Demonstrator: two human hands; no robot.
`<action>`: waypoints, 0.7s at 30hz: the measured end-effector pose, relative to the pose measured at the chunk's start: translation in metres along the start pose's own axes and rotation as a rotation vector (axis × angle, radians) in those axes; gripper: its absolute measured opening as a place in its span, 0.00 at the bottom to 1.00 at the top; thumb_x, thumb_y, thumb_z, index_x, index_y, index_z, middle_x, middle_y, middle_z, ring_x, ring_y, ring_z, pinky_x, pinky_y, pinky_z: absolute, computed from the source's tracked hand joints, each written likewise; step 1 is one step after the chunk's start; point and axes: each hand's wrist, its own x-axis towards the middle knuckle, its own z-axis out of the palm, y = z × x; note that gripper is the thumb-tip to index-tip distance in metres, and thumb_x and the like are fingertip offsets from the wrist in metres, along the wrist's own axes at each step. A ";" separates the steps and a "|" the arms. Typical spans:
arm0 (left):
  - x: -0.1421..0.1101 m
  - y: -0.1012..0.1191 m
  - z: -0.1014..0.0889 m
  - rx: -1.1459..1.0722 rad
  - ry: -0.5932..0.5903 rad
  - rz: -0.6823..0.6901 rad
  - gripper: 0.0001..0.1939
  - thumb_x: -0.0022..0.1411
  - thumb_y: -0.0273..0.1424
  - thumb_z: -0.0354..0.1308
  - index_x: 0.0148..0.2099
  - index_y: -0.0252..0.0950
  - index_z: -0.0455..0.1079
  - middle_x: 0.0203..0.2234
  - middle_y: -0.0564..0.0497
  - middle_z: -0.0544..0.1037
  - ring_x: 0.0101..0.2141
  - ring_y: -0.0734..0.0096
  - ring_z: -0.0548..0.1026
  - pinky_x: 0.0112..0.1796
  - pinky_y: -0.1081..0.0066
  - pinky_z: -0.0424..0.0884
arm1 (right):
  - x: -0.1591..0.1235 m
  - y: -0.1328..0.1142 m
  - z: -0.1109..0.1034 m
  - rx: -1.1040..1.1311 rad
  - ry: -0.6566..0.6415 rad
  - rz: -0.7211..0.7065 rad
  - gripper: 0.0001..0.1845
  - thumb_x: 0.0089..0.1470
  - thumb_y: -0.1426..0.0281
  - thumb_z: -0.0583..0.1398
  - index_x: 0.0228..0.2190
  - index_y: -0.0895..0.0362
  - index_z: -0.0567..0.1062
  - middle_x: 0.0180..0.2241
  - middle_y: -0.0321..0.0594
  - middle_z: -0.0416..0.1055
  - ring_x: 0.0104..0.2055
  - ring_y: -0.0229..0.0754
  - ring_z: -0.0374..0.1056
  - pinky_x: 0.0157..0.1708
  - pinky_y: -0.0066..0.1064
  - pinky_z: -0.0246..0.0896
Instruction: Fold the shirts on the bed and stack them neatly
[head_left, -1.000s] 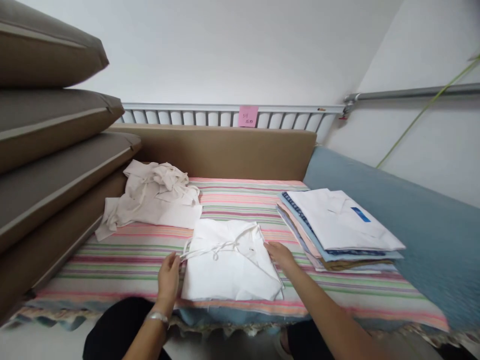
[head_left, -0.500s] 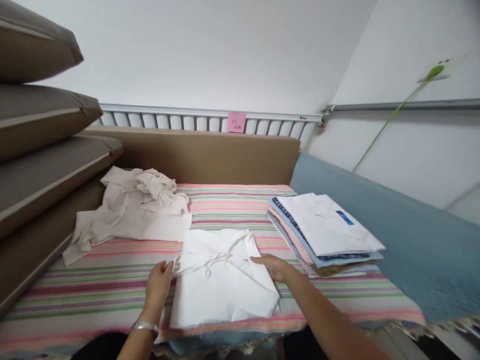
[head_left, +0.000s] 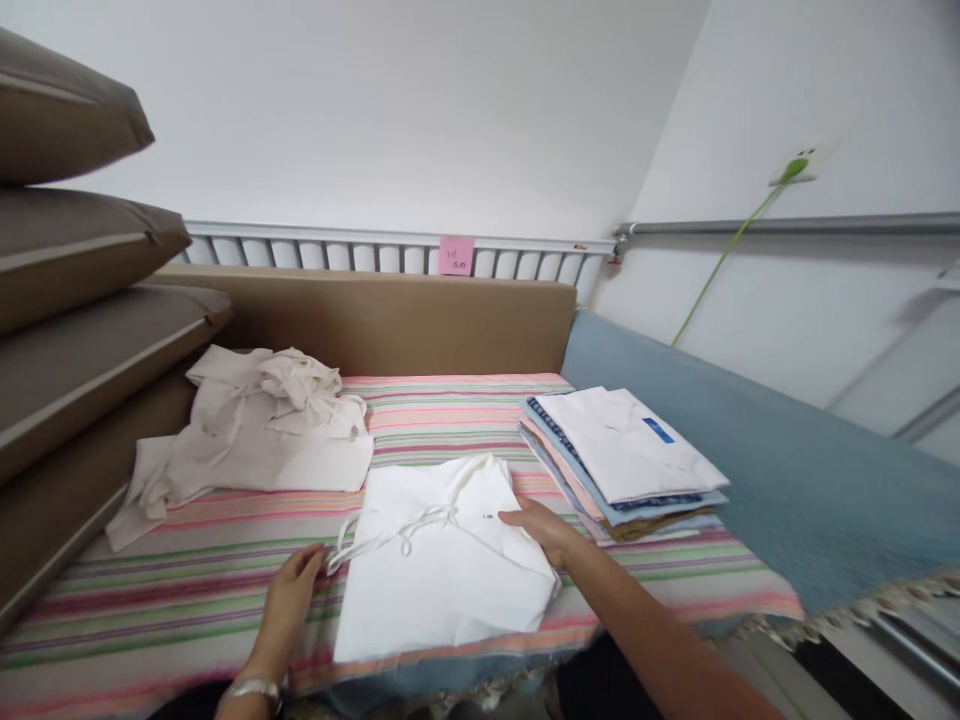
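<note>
A folded white wrap-style garment (head_left: 435, 590) lies in front of me, with thin white ties (head_left: 405, 530) knotted across its front and trailing to the left. At its left side my left hand (head_left: 296, 580), with a silver bracelet at the wrist, pinches what looks like the end of a tie. My right hand (head_left: 540, 528) grips the garment's upper right edge, thumb on top and the other fingers hidden beneath. Just right of that hand is a stack of folded clothes (head_left: 630, 450), topped by a white piece with a blue label.
Crumpled off-white cloth (head_left: 262, 430) lies at the left on the striped bedspread (head_left: 450, 410). Thick brown cushions (head_left: 82, 340) are piled at the far left. A brown backrest (head_left: 390, 320) and a blue-covered side (head_left: 720, 450) border the surface.
My left hand has moved left and slightly down, drawing the tie end out from the garment. The right hand keeps its grip on the edge. The view has shifted slightly.
</note>
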 end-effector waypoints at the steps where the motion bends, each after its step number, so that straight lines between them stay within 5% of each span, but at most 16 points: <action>1: -0.003 0.000 0.005 0.020 -0.014 0.005 0.20 0.39 0.43 0.60 0.32 0.34 0.71 0.24 0.52 0.75 0.26 0.68 0.73 0.29 0.68 0.72 | -0.004 -0.003 0.001 -0.005 0.002 -0.008 0.28 0.37 0.72 0.63 0.44 0.61 0.69 0.36 0.48 0.77 0.37 0.50 0.73 0.42 0.43 0.65; 5: -0.014 0.007 0.027 0.144 -0.029 -0.001 0.21 0.44 0.44 0.56 0.34 0.32 0.69 0.25 0.50 0.74 0.26 0.67 0.73 0.27 0.68 0.71 | -0.010 0.001 -0.007 -0.017 -0.008 -0.030 0.28 0.37 0.71 0.63 0.44 0.60 0.69 0.38 0.49 0.76 0.38 0.50 0.73 0.44 0.43 0.65; 10: -0.011 0.013 0.032 0.204 -0.043 0.009 0.34 0.40 0.42 0.62 0.49 0.29 0.66 0.36 0.42 0.76 0.31 0.62 0.75 0.30 0.65 0.70 | 0.000 0.043 -0.028 -0.114 0.093 -0.001 0.24 0.37 0.69 0.63 0.41 0.60 0.71 0.38 0.49 0.76 0.39 0.52 0.73 0.44 0.45 0.65; 15: 0.000 0.018 0.029 0.380 -0.251 0.328 0.44 0.35 0.27 0.64 0.59 0.35 0.59 0.56 0.40 0.64 0.51 0.58 0.67 0.46 0.65 0.66 | 0.004 0.067 -0.037 -0.055 0.080 -0.040 0.26 0.40 0.67 0.62 0.44 0.59 0.69 0.41 0.49 0.75 0.42 0.51 0.72 0.45 0.44 0.64; 18: 0.009 0.035 0.037 0.683 -0.395 0.362 0.40 0.35 0.24 0.62 0.55 0.35 0.63 0.49 0.43 0.72 0.47 0.61 0.70 0.45 0.68 0.66 | 0.002 0.068 -0.034 -0.040 0.083 -0.069 0.26 0.40 0.68 0.62 0.44 0.59 0.68 0.41 0.49 0.75 0.41 0.50 0.73 0.45 0.44 0.65; 21: 0.015 0.059 0.045 0.862 -0.458 0.313 0.17 0.36 0.24 0.60 0.34 0.35 0.73 0.26 0.51 0.77 0.29 0.65 0.74 0.35 0.69 0.67 | 0.000 0.066 -0.032 -0.079 0.100 -0.094 0.24 0.43 0.68 0.60 0.44 0.59 0.68 0.41 0.48 0.75 0.40 0.48 0.73 0.43 0.42 0.65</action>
